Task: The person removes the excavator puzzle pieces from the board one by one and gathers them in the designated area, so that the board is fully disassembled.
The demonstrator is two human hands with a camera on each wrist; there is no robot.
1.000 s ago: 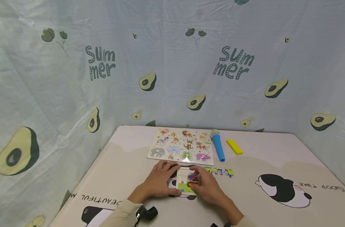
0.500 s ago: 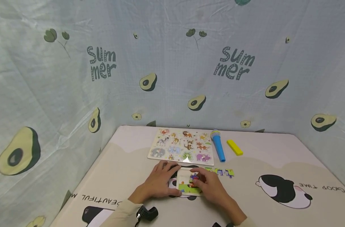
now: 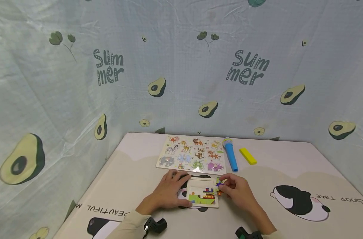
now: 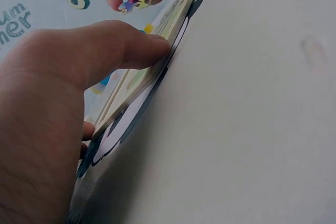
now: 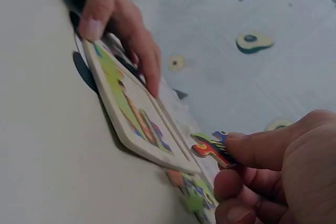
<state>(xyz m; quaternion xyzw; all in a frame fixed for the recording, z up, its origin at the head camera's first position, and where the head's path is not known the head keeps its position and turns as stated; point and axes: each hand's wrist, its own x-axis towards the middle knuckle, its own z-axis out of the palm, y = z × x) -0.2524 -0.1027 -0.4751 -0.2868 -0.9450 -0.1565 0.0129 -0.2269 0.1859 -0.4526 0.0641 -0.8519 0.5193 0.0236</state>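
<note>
A small jigsaw board point(image 3: 203, 206) with a raised pale rim lies in front of me. Green, orange and purple pieces fill its lower part, and bare wood shows above them. My left hand point(image 3: 168, 191) grips the board's left side, thumb at the near corner and fingers at the far one. Just off the right rim, my right hand point(image 3: 239, 191) pinches a puzzle piece point(image 5: 212, 148) between thumb and index finger. In the right wrist view the piece is tilted, with red, green, black and blue print. Loose puzzle pieces point(image 5: 195, 198) lie beyond the board's end, mostly hidden by the right hand in the head view.
Behind the small board lies a larger animal peg puzzle point(image 3: 188, 154). A blue toy microphone point(image 3: 230, 156) and a yellow block point(image 3: 248, 156) are to its right. The cloth-covered table point(image 3: 133, 179) meets a printed curtain point(image 3: 181, 66) at its back edge.
My right hand has moved right, from over the board to beyond its rim, with a puzzle piece in its fingers. More of the board's picture now shows. The left hand stays in place.
</note>
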